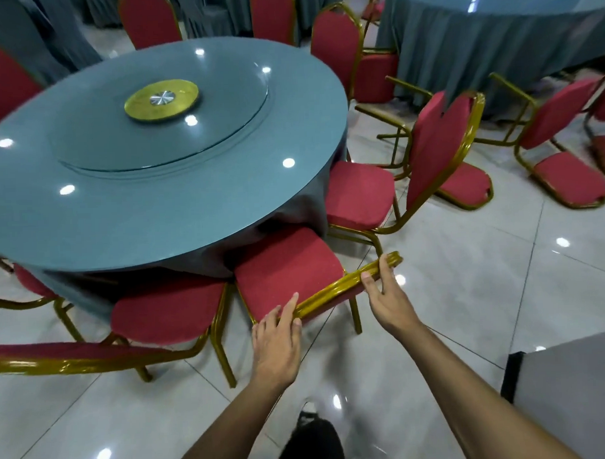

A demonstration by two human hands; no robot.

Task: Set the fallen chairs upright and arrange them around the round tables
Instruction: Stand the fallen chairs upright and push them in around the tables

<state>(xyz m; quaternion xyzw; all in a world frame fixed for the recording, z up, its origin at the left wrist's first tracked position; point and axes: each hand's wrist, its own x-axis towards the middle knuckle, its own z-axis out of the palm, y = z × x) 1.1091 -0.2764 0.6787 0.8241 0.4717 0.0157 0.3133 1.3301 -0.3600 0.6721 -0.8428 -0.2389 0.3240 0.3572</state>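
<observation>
Gold-painted tube frame, red padded seat: the nearest chair (288,267) stands upright with its seat pushed partly under the cloth of the round surface (161,158). Both hands are on its top rail. Left hand (277,336) lies over the rail's left end, fingers fairly straight on top, thumb underneath; it looks like a light grip, though how firm I cannot tell. Right hand (385,295) grasps the rail's right end, fingers curled over the tube, thumb along the near side.

Floor (468,292) is glossy pale tile with ceiling-light reflections. A dark shoe (307,414) shows between the forearms.

Left of the held chair: second upright chair (167,316), just beside it, seat edge near the cloth. Right of it: third upright chair (365,192), seat facing the surface, back tilted away.

Surface carries a blue-grey cloth, a glass turntable (160,121) and a gold hub disc (161,99) at centre. More red chair backs ring its far side.

Farther right, fallen chairs lie on the floor: one (464,186) behind the third chair, another (563,172) beyond it, legs pointing sideways. A further upright chair (343,52) stands at the far right rim. Second draped surface (493,40) at top right.
</observation>
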